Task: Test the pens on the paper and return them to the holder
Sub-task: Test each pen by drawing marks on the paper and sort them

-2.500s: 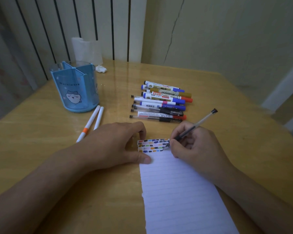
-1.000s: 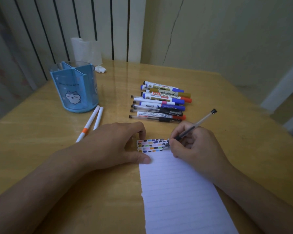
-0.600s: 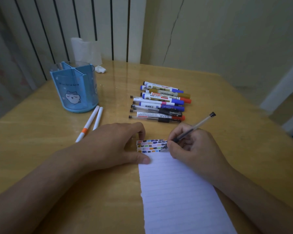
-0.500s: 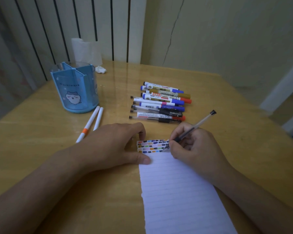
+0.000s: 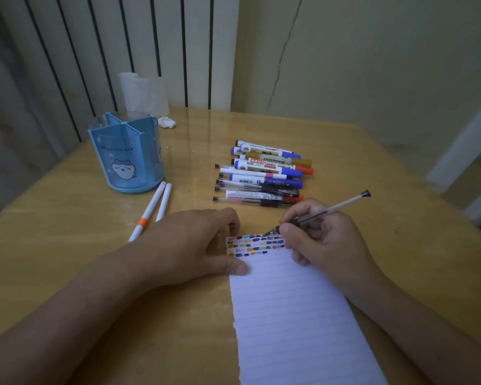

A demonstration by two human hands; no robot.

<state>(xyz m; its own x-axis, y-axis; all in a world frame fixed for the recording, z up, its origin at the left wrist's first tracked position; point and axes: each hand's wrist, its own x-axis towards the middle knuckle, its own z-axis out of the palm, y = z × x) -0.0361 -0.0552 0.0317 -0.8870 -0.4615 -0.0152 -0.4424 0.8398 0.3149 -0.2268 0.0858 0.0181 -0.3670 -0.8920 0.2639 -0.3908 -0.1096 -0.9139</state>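
My right hand (image 5: 320, 240) pinches a clear gel pen (image 5: 333, 208) with a black end, its tip on the top edge of the lined paper (image 5: 295, 315) among rows of small coloured test marks (image 5: 252, 245). My left hand (image 5: 189, 243) lies flat on the paper's upper left corner, thumb pressing the sheet. A pile of several markers and gel pens (image 5: 264, 173) lies beyond the paper. The blue divided pen holder (image 5: 127, 155) stands at the left with nothing showing in it. Two white pens (image 5: 157, 207) lie beside it, one with an orange band.
A white paper roll (image 5: 143, 93) and a crumpled tissue (image 5: 166, 122) sit at the table's far edge by the wall. The wooden table (image 5: 386, 176) drops off at the right, with floor beyond.
The pen tip made small strokes along the top row of marks, shifting slightly left and back. My left hand stayed in place on the paper.
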